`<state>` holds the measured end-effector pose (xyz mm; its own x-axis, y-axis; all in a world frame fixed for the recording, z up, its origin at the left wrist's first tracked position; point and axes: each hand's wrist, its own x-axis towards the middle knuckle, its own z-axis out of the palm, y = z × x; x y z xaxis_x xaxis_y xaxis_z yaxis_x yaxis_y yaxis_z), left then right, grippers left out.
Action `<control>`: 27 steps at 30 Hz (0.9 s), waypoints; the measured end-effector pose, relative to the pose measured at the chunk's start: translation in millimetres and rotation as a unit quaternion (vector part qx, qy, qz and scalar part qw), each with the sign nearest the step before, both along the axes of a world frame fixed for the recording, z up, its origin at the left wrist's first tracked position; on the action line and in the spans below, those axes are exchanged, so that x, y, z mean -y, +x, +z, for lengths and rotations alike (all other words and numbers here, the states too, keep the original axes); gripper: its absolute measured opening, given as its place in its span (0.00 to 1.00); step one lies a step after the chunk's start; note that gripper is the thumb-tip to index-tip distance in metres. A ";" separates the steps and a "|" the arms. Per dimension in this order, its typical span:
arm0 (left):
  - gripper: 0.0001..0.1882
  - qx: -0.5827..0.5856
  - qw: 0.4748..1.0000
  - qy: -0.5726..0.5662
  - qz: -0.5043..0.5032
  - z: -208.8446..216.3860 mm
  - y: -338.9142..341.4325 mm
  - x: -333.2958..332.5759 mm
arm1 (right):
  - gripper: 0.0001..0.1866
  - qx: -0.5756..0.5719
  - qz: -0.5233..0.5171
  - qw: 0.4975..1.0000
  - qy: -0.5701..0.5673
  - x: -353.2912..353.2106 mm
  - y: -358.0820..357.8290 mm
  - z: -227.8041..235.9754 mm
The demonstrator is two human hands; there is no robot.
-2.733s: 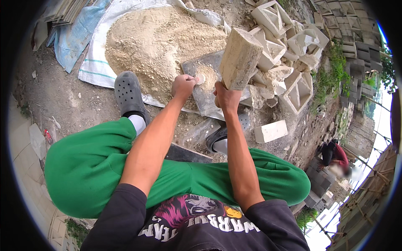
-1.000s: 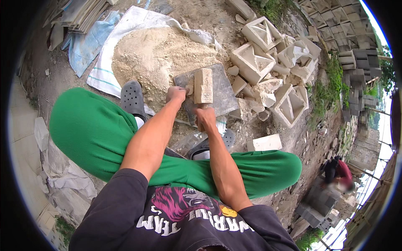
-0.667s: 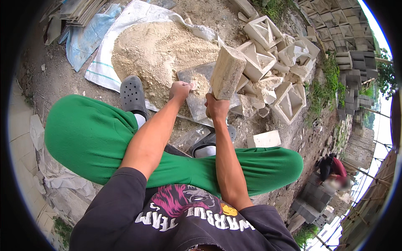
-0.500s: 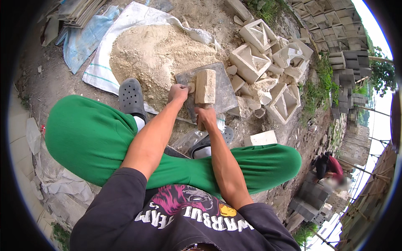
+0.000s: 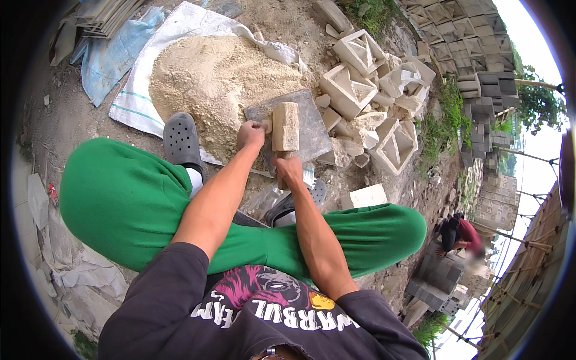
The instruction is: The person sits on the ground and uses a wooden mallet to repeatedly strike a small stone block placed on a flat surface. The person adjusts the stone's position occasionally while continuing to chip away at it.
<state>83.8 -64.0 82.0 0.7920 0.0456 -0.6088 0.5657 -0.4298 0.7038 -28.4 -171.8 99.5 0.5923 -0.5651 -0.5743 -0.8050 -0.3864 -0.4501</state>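
My right hand (image 5: pixel 288 168) is wrapped round the handle of a wooden mallet (image 5: pixel 285 127), whose block head lies over a dark flat slab (image 5: pixel 311 129). Close beside the mallet head, my left hand (image 5: pixel 251 134) is closed on a small pale lump (image 5: pixel 267 125); its kind I cannot make out. Part of the slab is hidden under the mallet and my hands. Beyond my left hand, a heap of pale crumbled powder (image 5: pixel 204 78) spreads over a white woven sack (image 5: pixel 135 99).
Broken pale moulded blocks (image 5: pixel 348 90) lie in a pile right of the slab. A blue sheet (image 5: pixel 108 66) is at the far left. Stacked grey blocks (image 5: pixel 489 114) stand far right, and a person in a red top (image 5: pixel 468 237) bends over blocks there. My grey clogs (image 5: pixel 182 141) flank the slab.
The whole view has shifted slightly, so the scene sits a little further left. Both hands keep their holds, and the mallet stays over the slab.
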 end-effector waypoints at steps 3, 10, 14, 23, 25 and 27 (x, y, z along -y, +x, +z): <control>0.14 -0.017 1.000 0.016 0.016 -8.3 2.7 -4.3 | 0.20 0.049 -0.051 0.995 0.073 -1.3 12.4 47.7; 0.14 0.012 1.000 0.002 -0.004 -18.3 -1.6 -4.5 | 0.17 0.205 -0.108 0.972 0.047 -16.5 22.3 64.1; 0.16 -0.013 0.999 0.042 -0.013 -5.5 3.6 2.6 | 0.24 0.015 0.013 0.999 -0.040 -5.0 -2.3 -1.1; 0.14 0.013 0.999 0.009 -0.032 -15.2 1.4 -9.0 | 0.14 0.159 -0.069 0.982 0.071 -6.0 29.9 81.9; 0.16 0.006 0.999 0.015 -0.037 -9.2 0.8 -8.9 | 0.14 0.173 -0.064 0.983 0.020 -6.2 22.6 53.6; 0.17 -0.004 0.999 0.027 -0.030 0.5 1.4 -3.9 | 0.22 0.137 -0.022 0.990 -0.026 -4.9 10.1 19.9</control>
<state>85.1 -60.1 82.5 0.7895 0.0305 -0.6131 0.5429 -0.5008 0.6742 -18.2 -166.9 119.4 0.6967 -0.6175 -0.3651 -0.6715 -0.3823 -0.6347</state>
